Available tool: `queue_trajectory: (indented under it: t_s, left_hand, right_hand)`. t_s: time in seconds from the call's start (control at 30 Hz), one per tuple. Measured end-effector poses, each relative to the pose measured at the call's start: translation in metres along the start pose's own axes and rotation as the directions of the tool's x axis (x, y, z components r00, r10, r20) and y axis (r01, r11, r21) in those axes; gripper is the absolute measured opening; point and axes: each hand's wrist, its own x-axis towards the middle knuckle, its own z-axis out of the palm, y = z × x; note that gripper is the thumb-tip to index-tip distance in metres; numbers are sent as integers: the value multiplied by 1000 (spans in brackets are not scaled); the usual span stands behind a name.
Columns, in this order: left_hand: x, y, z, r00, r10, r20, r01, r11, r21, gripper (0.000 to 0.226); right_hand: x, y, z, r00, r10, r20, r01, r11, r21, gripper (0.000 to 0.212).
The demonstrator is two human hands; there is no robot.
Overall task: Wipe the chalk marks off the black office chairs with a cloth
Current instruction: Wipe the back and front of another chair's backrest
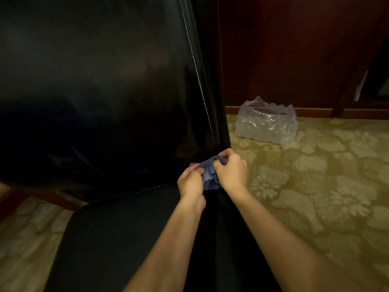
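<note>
Cloth [209, 173]: small, blue-grey, bunched into a wad between both hands, just at the right rear corner of the seat where it meets the backrest.
Left hand [190, 184]: fingers curled round the cloth's left side, gripping it from below and behind.
Right hand [230, 169]: fingers curled over the cloth's top and right side, pinching a fold.
Cloth handling: judged soft, limp and very light; no shape of its own, so best gathered into a firm pad in one palm, loose edges tucked in, flat face outward.
Black office chair [105, 91]: glossy leather-like backrest with a pale stitched seam down its right edge; padded seat below.
Chair handling: surface judged smooth and slick, padding yielding under pressure; probably free to shift if pushed hard, so steadying with the spare hand seems wise.
Chalk marks: none made out in this dim, blurred view.
Risk: cloth snagging in the crease between seat and backrest.
Plastic bag [266, 123]: clear, crumpled, on the patterned carpet [315, 186], well apart from the chair.
</note>
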Motion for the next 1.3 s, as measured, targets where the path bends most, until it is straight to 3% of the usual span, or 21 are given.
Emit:
queue_trajectory:
  t_s: [0.17, 0.33, 0.4, 0.47, 0.7, 0.83, 1.13, 1.2, 1.3]
  left_hand:
    - [-17, 25, -9, 998, 28, -48, -35, 987, -154, 26]
    - [-57, 55, -7, 978, 47, -202, -91, 973, -214, 20]
    - [-73, 62, -3, 963, 84, -255, -137, 970, -201, 11]
    - [-87, 72, 0, 952, 124, -281, -179, 967, -180, 11]
    - [-129, 144, 5, 950, 130, -285, -180, 971, -157, 8]
    - [-151, 184, 24, 940, 143, -310, -177, 980, -86, 7]
    - [-213, 265, 78, 960, 110, -257, -101, 994, 49, 7]
    - [-225, 286, 87, 964, 123, -235, -110, 992, 68, 11]
    - [-238, 320, 98, 974, 207, -96, -200, 977, 72, 7]
  right_hand:
    - [-15, -19, 9, 999, 51, 6, -50, 928, 369, 11]
    - [-29, -53, -3, 937, 280, 211, -338, 563, 754, 12]
    - [-36, -65, -12, 903, 317, 289, -406, 409, 817, 11]
    - [-41, -79, -17, 874, 372, 314, -444, 347, 826, 11]
    - [-56, -152, -54, 766, 489, 418, -584, 257, 770, 20]
    - [-52, -209, -87, 698, 615, 366, -601, 226, 767, 10]
    - [-36, -299, -170, 626, 740, 245, -601, 259, 756, 14]
    - [-30, -318, -186, 658, 723, 209, -568, 295, 768, 13]
    - [-20, -353, -208, 780, 619, 96, -437, 429, 790, 13]
